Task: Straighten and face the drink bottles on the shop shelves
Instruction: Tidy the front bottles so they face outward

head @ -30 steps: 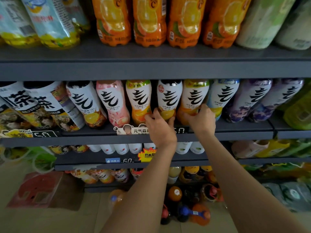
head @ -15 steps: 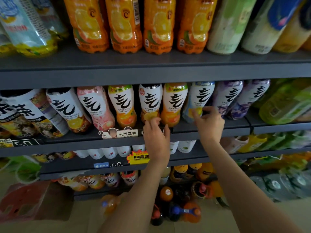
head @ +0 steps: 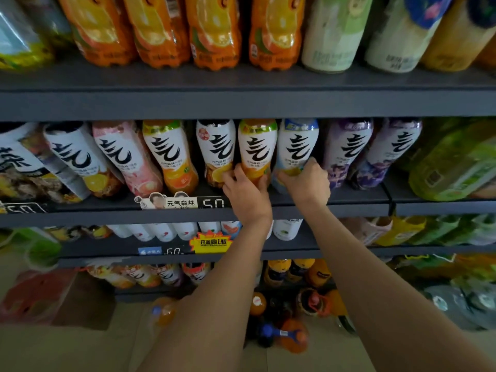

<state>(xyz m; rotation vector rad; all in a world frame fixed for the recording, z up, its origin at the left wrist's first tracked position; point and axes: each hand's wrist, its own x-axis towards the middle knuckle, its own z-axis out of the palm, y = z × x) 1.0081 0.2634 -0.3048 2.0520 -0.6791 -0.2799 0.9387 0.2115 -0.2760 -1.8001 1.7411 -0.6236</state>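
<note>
Both hands on two neighbouring bottles, middle shelf.

The orange bottle [head: 257, 154] stands upright on the middle shelf [head: 349, 200], label facing out, and the left hand [head: 248, 193] reaches up from below with fingers curled round its base. Right next to it, the blue-capped bottle [head: 296, 149] has the right hand [head: 306, 183] wrapped round its lower part, thumb on the front, knuckles up. Both forearms rise from the bottom edge. Same-brand bottles run along either side, a price tag [head: 185, 202] sits just left of the left hand, and big orange drinks [head: 214, 30] fill the shelf above.
</note>
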